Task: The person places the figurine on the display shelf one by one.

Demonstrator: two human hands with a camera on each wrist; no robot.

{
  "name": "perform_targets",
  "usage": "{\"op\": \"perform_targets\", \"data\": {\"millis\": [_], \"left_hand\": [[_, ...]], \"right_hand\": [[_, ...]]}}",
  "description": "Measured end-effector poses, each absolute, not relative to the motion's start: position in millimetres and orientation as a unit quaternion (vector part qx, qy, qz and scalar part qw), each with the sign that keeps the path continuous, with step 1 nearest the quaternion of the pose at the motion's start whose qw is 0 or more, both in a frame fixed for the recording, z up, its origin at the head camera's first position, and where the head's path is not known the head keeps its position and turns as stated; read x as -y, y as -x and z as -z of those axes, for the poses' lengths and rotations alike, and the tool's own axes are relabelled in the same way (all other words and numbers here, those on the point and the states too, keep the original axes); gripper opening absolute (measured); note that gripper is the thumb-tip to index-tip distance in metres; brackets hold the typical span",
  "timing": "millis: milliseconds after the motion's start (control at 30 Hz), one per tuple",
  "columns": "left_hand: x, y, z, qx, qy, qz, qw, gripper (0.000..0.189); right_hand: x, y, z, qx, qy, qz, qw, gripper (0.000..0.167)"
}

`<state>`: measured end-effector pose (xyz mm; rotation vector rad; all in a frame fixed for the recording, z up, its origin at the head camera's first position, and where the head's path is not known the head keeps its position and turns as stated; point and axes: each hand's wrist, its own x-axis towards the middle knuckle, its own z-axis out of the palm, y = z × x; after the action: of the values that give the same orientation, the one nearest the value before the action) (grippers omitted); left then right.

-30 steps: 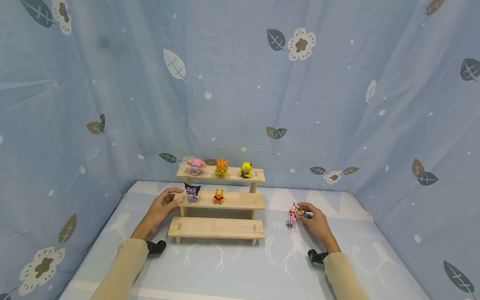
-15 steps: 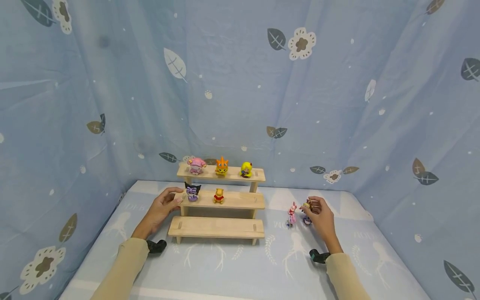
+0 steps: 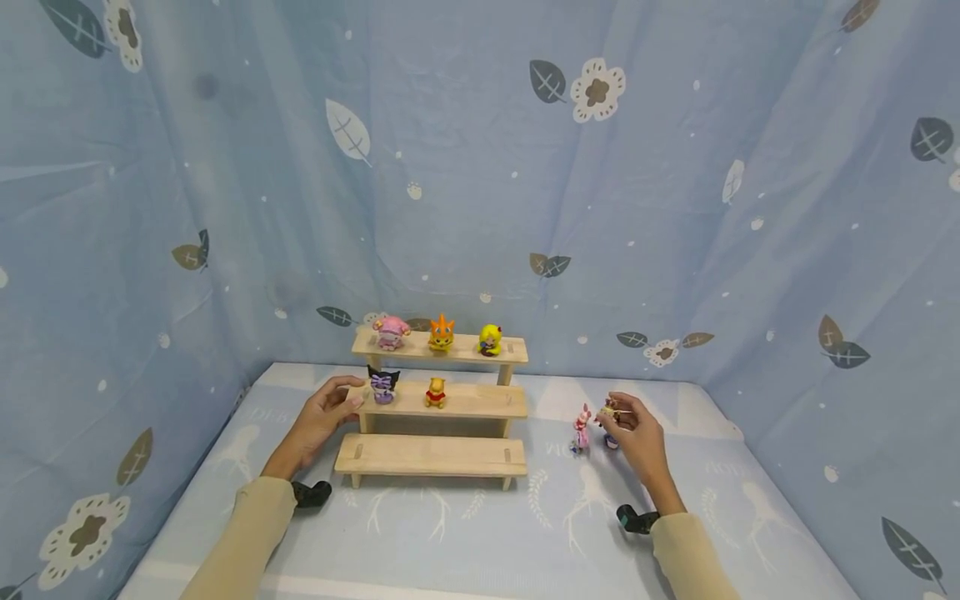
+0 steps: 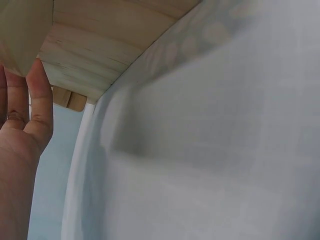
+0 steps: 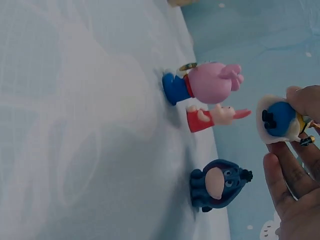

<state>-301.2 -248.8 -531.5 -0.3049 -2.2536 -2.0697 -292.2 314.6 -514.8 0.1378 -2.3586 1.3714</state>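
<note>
My left hand (image 3: 321, 421) grips the left end of the middle step of a wooden three-step display stand (image 3: 431, 454). In the left wrist view, its fingers (image 4: 42, 107) reach the board's edge; the thumb is hidden. At the right, my right hand (image 3: 637, 433) pinches a small minion-like figurine (image 5: 280, 119) in blue, white and yellow, held above the table. Close by stand a pink pig figurine (image 5: 210, 82), a red-dressed piglet figurine (image 5: 200, 120) and a dark blue donkey figurine (image 5: 215, 187).
Pink (image 3: 391, 333), orange (image 3: 442, 335) and yellow-haired (image 3: 490, 340) figurines stand on the top step. A black-and-purple figurine (image 3: 383, 387) and a red-shirted bear figurine (image 3: 435, 393) occupy the middle one. Patterned blue curtains (image 3: 480, 208) enclose the table (image 3: 465, 550) at the back and sides.
My right hand has moved slightly right and back with the minion-like figurine, turning it and uncovering the donkey figurine below. The left hand stays on the stand.
</note>
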Motion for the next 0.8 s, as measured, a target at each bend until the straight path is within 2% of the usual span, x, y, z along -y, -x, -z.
{"op": "perform_targets", "data": {"millis": [800], "left_hand": [[249,300,531,0.729,0.106,0.676,0.029,0.052]], "right_hand": [[-284,284,500,0.839,-0.114,-0.489,0.210,0.048]]}}
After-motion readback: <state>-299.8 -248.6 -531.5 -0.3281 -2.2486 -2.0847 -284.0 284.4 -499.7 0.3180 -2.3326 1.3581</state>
